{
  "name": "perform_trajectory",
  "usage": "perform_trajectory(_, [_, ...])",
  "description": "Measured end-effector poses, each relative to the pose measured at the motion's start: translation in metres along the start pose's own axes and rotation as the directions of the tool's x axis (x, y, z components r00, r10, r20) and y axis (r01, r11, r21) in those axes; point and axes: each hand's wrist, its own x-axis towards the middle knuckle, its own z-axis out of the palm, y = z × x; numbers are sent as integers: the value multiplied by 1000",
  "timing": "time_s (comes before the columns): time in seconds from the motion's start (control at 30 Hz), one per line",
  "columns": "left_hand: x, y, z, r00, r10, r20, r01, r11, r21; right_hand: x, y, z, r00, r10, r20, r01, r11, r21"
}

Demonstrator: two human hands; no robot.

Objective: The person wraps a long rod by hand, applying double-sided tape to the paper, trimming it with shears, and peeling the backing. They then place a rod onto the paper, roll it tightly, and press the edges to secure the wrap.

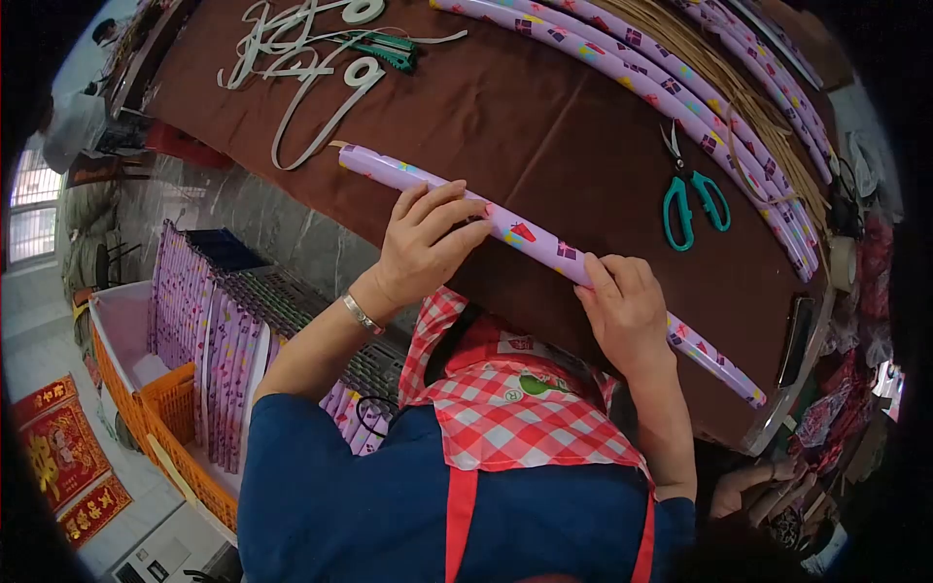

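Observation:
A long purple tube with printed gift and cake shapes (544, 243) lies slantwise along the near part of the brown cloth (466, 107). Toward its upper left part, my left hand (432, 236) has its fingers over the tube. My right hand (627, 309) grips it further right, thumb and fingers round it. A thin tan tip sticks out of the tube's left end. Teal-handled scissors (692, 194) lie partly open on the cloth, beyond my right hand.
More purple tubes (671, 107) and tan strips (768, 126) lie at the back right. White tape rolls (364, 72) and a green cutter (387, 49) are at the back left. A black phone (797, 340) rests by the right edge. An orange basket (170, 442) holds rolled tubes lower left.

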Motion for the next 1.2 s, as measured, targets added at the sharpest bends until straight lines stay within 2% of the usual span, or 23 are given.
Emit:
perform_trajectory(0.1, [6,9,-3,997,-66,39,66,998,-1,-1,0,1,1000,-2,-4,2,1000,0])
perform_trajectory(0.2, [7,12,-3,999,-37,17,37,999,40,0,0,0,1000,-1,4,1,1000,-6])
perform_trajectory(0.27, [13,22,3,999,20,25,-20,999,-31,0,-1,0,1000,3,17,-3,1000,-5])
perform_trajectory(0.3, [12,33,9,996,19,89,-8,992,-124,0,-1,0,1000,2,16,-2,1000,-13])
perform_trajectory(0.4, [39,80,38,996,2,86,29,929,-368,-8,5,5,1000,-11,23,12,1000,-27])
perform_trajectory(0.5, [55,113,56,992,-21,123,76,883,-464,-9,11,8,999,-46,-11,46,999,22])
perform_trajectory(0.57, [51,109,59,985,-75,153,134,897,-421,-4,7,6,998,-38,-46,36,999,-26])
perform_trajectory(0.6, [46,102,57,980,-115,165,173,900,-399,-8,8,4,1000,-12,28,12,1000,-24])
perform_trajectory(0.7, [31,75,39,973,-129,194,151,983,-103,2,-2,-1,1000,-3,-7,3,999,-42])
perform_trajectory(0.77, [26,59,25,960,-202,193,207,978,-5,0,-1,0,1000,5,-1,-5,999,-34])
perform_trajectory(0.8, [21,49,22,954,-236,183,231,972,50,-1,-1,1,1000,11,7,-11,999,-32])
perform_trajectory(0.83, [17,39,18,951,-269,152,270,963,10,0,-2,1,1000,13,6,-12,999,-29])
perform_trajectory(0.9, [11,27,12,934,-330,136,309,938,153,1,-4,-1,1000,29,10,-28,999,-19])
perform_trajectory(1.1, [-11,-25,-1,861,-507,27,484,835,261,-2,-2,1,1000,19,-17,-19,1000,-3])
perform_trajectory(1.2, [-23,-48,-9,841,-541,-11,511,788,344,-1,-3,0,1000,12,-27,-13,1000,-25])
